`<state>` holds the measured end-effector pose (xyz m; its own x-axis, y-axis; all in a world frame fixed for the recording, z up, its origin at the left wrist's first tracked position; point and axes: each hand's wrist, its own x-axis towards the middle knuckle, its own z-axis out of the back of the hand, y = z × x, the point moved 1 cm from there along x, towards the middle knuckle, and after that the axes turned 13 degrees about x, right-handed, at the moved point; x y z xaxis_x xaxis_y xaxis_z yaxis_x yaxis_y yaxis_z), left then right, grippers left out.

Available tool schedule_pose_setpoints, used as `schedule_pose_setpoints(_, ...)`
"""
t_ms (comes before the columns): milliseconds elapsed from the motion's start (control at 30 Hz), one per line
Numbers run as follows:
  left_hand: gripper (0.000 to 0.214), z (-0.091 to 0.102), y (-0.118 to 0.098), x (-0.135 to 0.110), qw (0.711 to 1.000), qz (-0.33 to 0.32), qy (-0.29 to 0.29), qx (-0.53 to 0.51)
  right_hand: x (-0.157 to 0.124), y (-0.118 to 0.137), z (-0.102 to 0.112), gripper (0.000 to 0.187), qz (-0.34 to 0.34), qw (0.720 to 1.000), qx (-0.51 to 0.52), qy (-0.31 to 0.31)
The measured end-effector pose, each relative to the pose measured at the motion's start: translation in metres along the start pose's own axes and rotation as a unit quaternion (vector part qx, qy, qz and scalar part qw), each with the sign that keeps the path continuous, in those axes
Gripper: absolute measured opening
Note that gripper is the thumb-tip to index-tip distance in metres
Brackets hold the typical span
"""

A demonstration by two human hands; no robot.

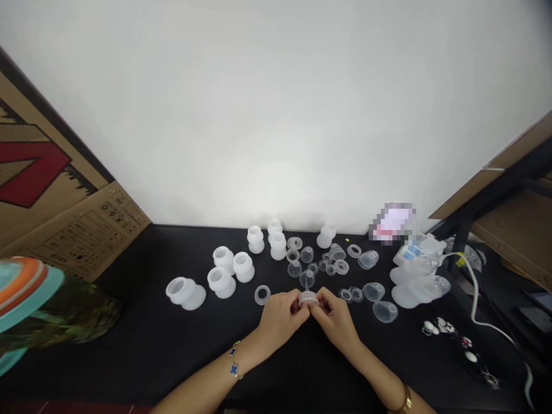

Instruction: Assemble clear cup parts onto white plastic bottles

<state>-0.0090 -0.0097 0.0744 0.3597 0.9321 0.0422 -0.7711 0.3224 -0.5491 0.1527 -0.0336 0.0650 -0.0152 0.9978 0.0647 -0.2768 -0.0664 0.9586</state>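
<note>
1. Our left hand [280, 319] and right hand [336, 319] are both clenched in a pinch, their fingertips meeting on a frosted collar [307, 299]. We are grasping it together just above the table's front half, and the fingers hide part of it.
2. At 12 o'clock, just beyond the collar, a small clear funnel [307, 279] stands close to our fingers. A loose frosted ring [262, 295] lies at 10 o'clock, near our left hand.
3. At 2 to 3 o'clock, two small rings [351, 295] lie side by side, and two clear cups [379, 302] lie tipped on their sides just past them.
4. From 11 to 1 o'clock, more small clear cups and rings [317, 259] are scattered in a loose cluster on the black table [129, 368].
5. Farther out at 9 to 12 o'clock, white bell-shaped pieces [224, 273] stand upright or lie on their sides, well apart from our hands.
6. At 2 o'clock, a heap of white and clear parts [418, 282] sits by a white cable [474, 299]. Above it, a blurred object [392, 223] is too unclear to identify.
7. A bracelet [234, 360] circles our left wrist and a watch [405, 399] our right. A cardboard box [52, 172] leans at 10 o'clock against a white wall [276, 115].
</note>
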Motion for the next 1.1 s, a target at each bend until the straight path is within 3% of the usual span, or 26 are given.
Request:
schedule_pose_setpoints(767, 0.028, 0.0016, 0.0008, -0.0011, 0.997, -0.014, 0.006, -0.073, -0.0003, 0.0032, -0.0012, 0.029, 0.008, 1.0, 0.029, 0.006)
schedule_pose_setpoints(933, 0.024, 0.0033, 0.0016, 0.0017, 0.998, -0.002, -0.004, -0.056, 0.0005, 0.0055, -0.0001, 0.021, 0.005, 0.997, 0.057, 0.047)
schedule_pose_setpoints(1100, 0.024, 0.0033, 0.0024, 0.0027, 1.0, -0.006, -0.008, -0.026, 0.0014, 0.0055, 0.0027, 0.024, 0.003, 0.998, 0.064, 0.024)
